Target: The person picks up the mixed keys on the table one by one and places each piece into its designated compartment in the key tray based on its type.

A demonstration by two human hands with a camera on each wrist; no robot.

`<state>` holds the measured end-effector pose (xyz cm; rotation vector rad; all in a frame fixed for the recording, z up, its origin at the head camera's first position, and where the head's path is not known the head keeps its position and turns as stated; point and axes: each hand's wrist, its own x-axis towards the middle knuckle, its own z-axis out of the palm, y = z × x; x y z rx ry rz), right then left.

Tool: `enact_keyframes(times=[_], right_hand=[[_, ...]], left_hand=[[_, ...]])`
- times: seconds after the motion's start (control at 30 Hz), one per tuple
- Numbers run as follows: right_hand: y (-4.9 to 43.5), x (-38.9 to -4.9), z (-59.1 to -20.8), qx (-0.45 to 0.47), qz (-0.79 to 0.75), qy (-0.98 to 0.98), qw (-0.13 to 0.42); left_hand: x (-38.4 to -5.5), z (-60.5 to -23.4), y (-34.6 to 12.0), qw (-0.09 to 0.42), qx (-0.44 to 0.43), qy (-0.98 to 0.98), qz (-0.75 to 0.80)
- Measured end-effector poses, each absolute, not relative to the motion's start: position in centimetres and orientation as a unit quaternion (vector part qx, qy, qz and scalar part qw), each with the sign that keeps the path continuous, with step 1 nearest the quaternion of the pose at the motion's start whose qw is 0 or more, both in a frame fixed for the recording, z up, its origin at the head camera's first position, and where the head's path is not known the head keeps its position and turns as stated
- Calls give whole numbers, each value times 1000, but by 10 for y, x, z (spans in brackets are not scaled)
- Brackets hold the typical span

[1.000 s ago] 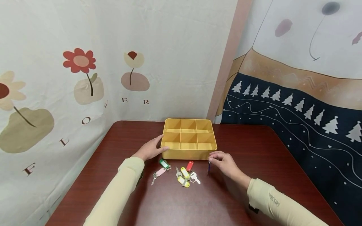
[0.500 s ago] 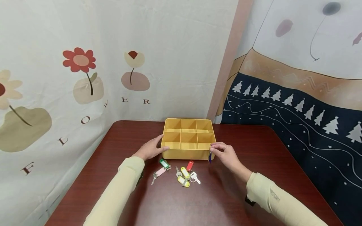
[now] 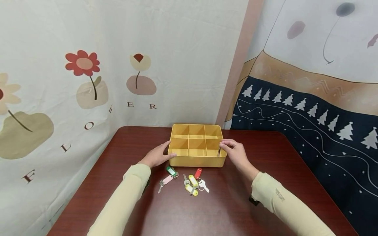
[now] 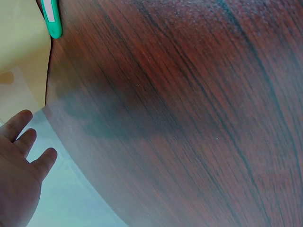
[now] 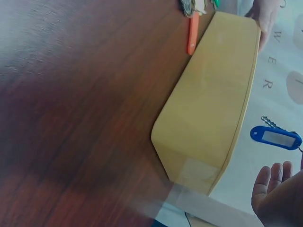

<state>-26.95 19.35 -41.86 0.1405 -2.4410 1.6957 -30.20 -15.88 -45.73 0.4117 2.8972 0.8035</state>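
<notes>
Pinching blue plastic key tag [image 5: 279,137] over yellow six-section plastic box [image 3: 196,161], near-right compt. [image 3: 212,152], right hand [image 3: 236,155] lets it hang, prob. for clearance; left hand [image 3: 155,156], fingers loose, touches box side, prob. steadying.

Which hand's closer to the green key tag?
Left. The left hand is at the yellow box's left end, just left of the green key tag; the right hand is at the box's right end, farther off, holding the blue-tagged key.
</notes>
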Motion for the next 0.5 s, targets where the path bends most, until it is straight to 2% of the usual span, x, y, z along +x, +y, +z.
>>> enact_keyframes(times=[0.17,0.5], right_hand=[[192,-281,-417,33,578,-809,99],[185,-301,-424,11,575,-812,96]], left_hand=[[-302,-457,-159,55,135,954,264],[-302,-458,-159,56,134,953,264]])
